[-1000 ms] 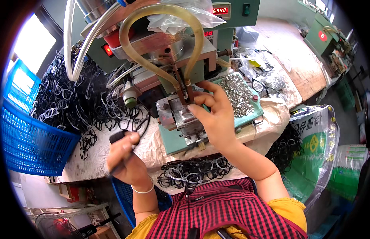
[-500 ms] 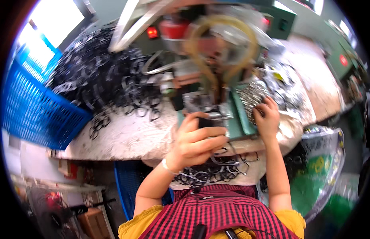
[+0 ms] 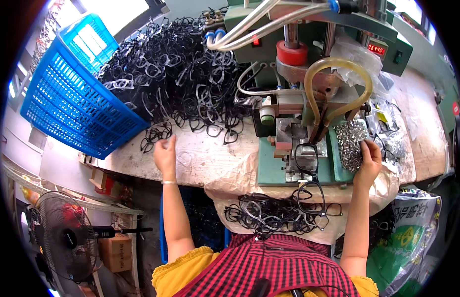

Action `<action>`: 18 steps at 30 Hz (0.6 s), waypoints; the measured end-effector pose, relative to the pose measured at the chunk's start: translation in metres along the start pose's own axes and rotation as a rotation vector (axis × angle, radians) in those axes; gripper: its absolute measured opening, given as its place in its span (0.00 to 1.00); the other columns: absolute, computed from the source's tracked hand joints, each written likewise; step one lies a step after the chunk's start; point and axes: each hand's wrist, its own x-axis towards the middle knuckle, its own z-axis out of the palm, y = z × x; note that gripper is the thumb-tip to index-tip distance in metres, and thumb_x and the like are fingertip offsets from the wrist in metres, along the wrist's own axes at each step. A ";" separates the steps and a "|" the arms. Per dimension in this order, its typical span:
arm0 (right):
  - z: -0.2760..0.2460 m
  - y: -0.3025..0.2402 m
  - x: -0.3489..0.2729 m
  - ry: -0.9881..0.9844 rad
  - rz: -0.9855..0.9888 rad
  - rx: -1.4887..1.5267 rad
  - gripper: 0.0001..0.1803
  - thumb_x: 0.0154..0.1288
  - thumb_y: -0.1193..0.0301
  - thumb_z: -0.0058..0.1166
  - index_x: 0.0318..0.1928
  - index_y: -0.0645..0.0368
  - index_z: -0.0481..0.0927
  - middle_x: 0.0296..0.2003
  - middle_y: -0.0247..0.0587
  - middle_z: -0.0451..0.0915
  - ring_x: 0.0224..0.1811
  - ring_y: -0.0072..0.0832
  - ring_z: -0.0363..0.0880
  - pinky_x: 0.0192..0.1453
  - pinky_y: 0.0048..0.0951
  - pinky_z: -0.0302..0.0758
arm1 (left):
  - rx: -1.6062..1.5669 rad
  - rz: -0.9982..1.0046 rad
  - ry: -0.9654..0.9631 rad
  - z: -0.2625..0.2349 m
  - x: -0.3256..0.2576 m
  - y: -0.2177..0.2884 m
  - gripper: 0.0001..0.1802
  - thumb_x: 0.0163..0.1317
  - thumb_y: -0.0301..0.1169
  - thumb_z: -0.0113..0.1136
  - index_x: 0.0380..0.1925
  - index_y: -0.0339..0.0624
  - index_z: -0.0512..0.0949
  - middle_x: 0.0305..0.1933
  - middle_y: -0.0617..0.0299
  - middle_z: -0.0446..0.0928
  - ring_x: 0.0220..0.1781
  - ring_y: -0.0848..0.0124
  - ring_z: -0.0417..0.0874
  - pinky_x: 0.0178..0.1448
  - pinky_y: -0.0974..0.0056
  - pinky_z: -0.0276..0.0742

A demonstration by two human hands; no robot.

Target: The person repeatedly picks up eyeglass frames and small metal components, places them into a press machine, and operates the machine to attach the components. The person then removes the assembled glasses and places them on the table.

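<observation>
**Across a cluttered bench of spectacle frames**

Across the worn, pale bench (image 3: pixel 210 158), seen from the head camera, a large tangled heap of black plastic spectacle frames (image 3: pixel 180 74) spreads toward a blue plastic lattice crate (image 3: pixel 71 104) tipped on its side at the left. A green metal press machine (image 3: pixel 309 99) stands at the middle right, with clear and yellowish rubber hoses looping over it and a red cylinder near its top. One black frame (image 3: pixel 306 157) lies on the machine's grey steel fixture.

The left hand (image 3: pixel 165 154) rests flat on the bench, fingers spread and gripping nothing, just beside a few loose black frames (image 3: pixel 158 134) at the heap's edge. The right hand (image 3: pixel 369 159) reaches to a green tray of small shiny metal parts (image 3: pixel 350 141), fingers bent onto the pile; whether they pinch a piece cannot be told.

Below the bench edge a second heap of black frames (image 3: pixel 274 215) lies on pale cloth in the person's lap. A black floor fan (image 3: pixel 66 237) stands lower left, and a printed green and white sack (image 3: pixel 418 232) hangs at the right.
</observation>
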 end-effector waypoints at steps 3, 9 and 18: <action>0.015 -0.004 -0.001 -0.034 -0.059 -0.087 0.08 0.65 0.80 0.62 0.44 0.63 0.85 0.40 0.32 0.85 0.42 0.18 0.80 0.51 0.19 0.74 | 0.319 -0.006 -0.323 0.043 0.035 -0.064 0.25 0.49 0.50 0.72 0.27 0.35 0.83 0.23 0.53 0.83 0.31 0.62 0.87 0.41 0.59 0.81; 0.002 -0.016 -0.007 -0.082 -0.126 -0.397 0.10 0.64 0.79 0.62 0.46 0.63 0.87 0.40 0.36 0.87 0.43 0.20 0.82 0.52 0.23 0.75 | -0.276 -0.049 -0.333 0.025 0.116 -0.060 0.16 0.60 0.35 0.57 0.17 0.36 0.77 0.19 0.56 0.80 0.19 0.68 0.82 0.27 0.63 0.76; -0.034 -0.052 -0.037 -0.097 -0.123 -0.562 0.08 0.63 0.80 0.60 0.42 0.64 0.86 0.37 0.35 0.84 0.43 0.24 0.81 0.52 0.25 0.74 | 0.084 0.430 -0.031 0.084 0.116 -0.123 0.17 0.67 0.38 0.55 0.33 0.34 0.82 0.41 0.44 0.82 0.44 0.45 0.80 0.52 0.48 0.74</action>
